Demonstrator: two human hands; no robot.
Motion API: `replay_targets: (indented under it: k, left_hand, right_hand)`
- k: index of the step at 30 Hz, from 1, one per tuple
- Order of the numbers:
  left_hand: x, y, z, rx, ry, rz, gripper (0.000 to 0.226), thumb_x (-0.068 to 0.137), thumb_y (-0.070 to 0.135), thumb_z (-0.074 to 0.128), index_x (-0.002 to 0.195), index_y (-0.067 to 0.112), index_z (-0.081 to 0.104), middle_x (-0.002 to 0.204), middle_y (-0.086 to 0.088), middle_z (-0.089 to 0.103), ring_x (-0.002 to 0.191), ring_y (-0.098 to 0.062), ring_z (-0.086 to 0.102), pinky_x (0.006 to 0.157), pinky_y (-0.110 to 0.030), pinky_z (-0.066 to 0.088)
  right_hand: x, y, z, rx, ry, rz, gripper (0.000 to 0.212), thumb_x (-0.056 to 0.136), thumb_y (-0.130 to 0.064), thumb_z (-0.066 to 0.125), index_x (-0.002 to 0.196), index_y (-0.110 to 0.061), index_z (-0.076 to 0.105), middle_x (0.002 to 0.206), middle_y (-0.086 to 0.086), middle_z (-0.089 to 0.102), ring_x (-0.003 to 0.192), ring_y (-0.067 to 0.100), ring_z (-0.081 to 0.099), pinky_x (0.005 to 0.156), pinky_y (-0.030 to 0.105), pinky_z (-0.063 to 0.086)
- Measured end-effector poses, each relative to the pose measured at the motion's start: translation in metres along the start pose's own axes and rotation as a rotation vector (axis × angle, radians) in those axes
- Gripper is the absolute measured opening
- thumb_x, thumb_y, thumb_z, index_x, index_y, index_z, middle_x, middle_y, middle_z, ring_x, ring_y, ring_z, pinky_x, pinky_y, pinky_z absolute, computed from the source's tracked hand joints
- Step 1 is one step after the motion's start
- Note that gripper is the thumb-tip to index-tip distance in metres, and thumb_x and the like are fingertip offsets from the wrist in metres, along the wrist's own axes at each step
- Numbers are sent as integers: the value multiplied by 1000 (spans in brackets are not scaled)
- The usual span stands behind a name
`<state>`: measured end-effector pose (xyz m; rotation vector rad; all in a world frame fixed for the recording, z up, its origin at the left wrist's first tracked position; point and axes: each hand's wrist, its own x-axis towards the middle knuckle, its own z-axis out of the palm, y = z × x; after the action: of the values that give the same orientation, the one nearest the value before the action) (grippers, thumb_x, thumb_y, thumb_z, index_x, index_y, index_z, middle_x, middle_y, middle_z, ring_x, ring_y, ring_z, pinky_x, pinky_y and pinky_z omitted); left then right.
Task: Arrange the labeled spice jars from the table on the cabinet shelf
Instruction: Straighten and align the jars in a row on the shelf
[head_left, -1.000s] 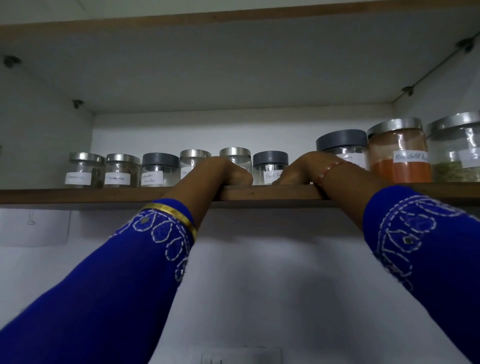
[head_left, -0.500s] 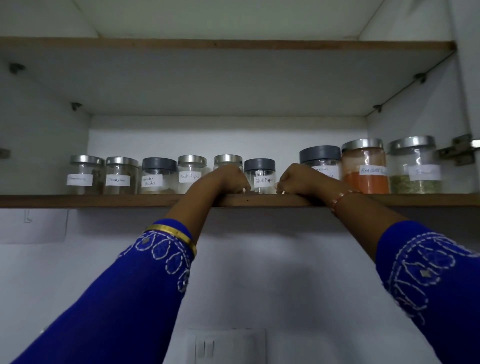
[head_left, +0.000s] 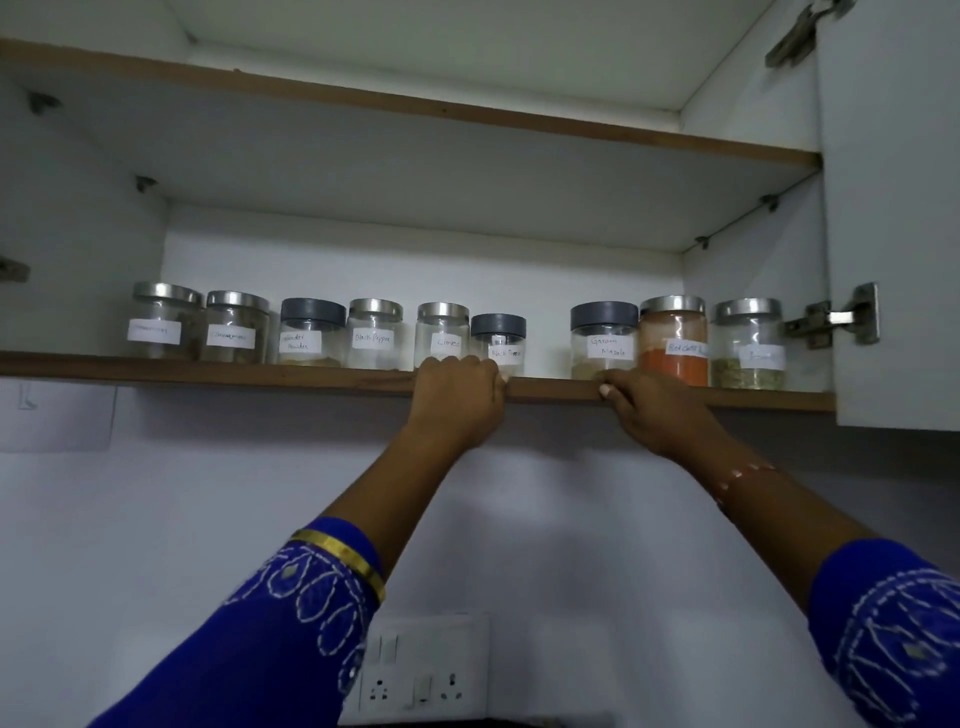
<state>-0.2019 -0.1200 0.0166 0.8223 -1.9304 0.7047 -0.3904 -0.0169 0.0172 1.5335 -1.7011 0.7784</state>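
Several labelled glass spice jars stand in a row on the wooden cabinet shelf (head_left: 208, 371). From the middle rightwards are a Cloves jar (head_left: 441, 332), a small dark-lidded Black Pepper jar (head_left: 498, 338), a gap, a dark-lidded Garam Masala jar (head_left: 603, 332), a red chilli powder jar (head_left: 672, 343) and a jar of green leaves (head_left: 748, 338). My left hand (head_left: 457, 400) hooks its curled fingers over the shelf edge, just below the Cloves and Black Pepper jars. My right hand (head_left: 660, 410) holds the edge below the Garam Masala jar, thumb on the front. Both hands' fingertips are hidden.
Further left stand a Black Pepper jar (head_left: 374, 335), a coriander powder jar (head_left: 311, 332) and two steel-lidded jars (head_left: 236, 327). The white cabinet door (head_left: 893, 208) hangs open at the right on its hinge (head_left: 841, 317). A socket plate (head_left: 423, 670) is on the wall below.
Both hands have drawn back from beside the small Black Pepper jar to the shelf's front edge. The view has pulled away and now shows more of the cabinet.
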Motion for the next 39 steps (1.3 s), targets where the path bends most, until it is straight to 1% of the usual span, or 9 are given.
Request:
replay_targets:
  k: [3, 6, 11, 15, 19, 24, 28, 32, 39]
  left_hand:
    - [-12, 7, 2, -42, -10, -5, 34, 95, 30, 30, 116, 16, 53, 114, -6, 61, 104, -26, 53, 93, -37, 31]
    - [-14, 20, -2, -91, -22, -39, 33, 96, 30, 31, 117, 16, 53, 115, -6, 61, 109, -26, 53, 106, -41, 24]
    - [-1, 63, -9, -148, -101, 58, 33, 96, 30, 31, 110, 11, 55, 108, -10, 64, 99, -28, 56, 94, -38, 35]
    - [19, 109, -5, -157, -226, 82, 40, 98, 35, 28, 112, 8, 53, 117, -14, 60, 105, -33, 55, 86, -37, 38]
    - [45, 149, 4, -202, -391, 65, 48, 98, 39, 24, 132, 9, 40, 148, -15, 33, 130, -34, 38, 106, -43, 29]
    - [80, 170, 14, -187, -624, -85, 53, 99, 37, 15, 141, 7, 28, 152, -16, 24, 136, -33, 30, 111, -42, 24]
    - [99, 169, 20, -212, -731, -175, 41, 98, 23, 21, 124, 4, 46, 138, -20, 43, 123, -31, 43, 105, -39, 31]
    - [109, 162, 28, -267, -770, -264, 17, 91, 19, 32, 87, 16, 49, 108, -14, 54, 96, -24, 51, 83, -34, 39]
    - [126, 154, 35, -375, -856, -397, 22, 90, 18, 42, 71, 19, 53, 73, -4, 58, 61, -15, 56, 47, -21, 42]
  right_hand:
    - [-12, 11, -7, -25, -38, -30, 38, 99, -24, 37, 134, -16, 47, 121, 13, 59, 110, 27, 54, 89, 34, 44]
    - [-13, 30, -15, 1, -84, 4, 37, 99, -24, 37, 132, -15, 50, 125, 14, 57, 114, 29, 52, 92, 34, 42]
    - [-5, 69, -19, 12, -95, 80, 33, 99, -23, 35, 108, -6, 62, 110, 21, 60, 98, 34, 56, 81, 36, 43]
    - [3, 95, -20, 87, -72, 105, 34, 100, -23, 33, 112, -5, 59, 113, 23, 60, 102, 35, 56, 78, 32, 40]
    - [15, 113, -19, 103, -177, 136, 40, 100, -30, 30, 134, -16, 45, 131, 23, 51, 117, 38, 51, 98, 41, 42]
    - [34, 121, -21, 18, -291, 105, 43, 100, -37, 24, 137, -22, 41, 140, 17, 46, 124, 35, 47, 104, 43, 38]
    - [48, 124, -19, -9, -413, 98, 47, 100, -38, 19, 140, -21, 37, 149, 12, 36, 133, 31, 38, 111, 43, 30]
    - [61, 126, -17, 84, -531, 71, 45, 102, -26, 21, 139, -9, 38, 148, 14, 35, 133, 28, 37, 109, 35, 27]
    - [89, 132, 0, 147, -649, 130, 43, 100, -25, 31, 138, -7, 39, 143, 13, 42, 128, 26, 44, 106, 33, 32]
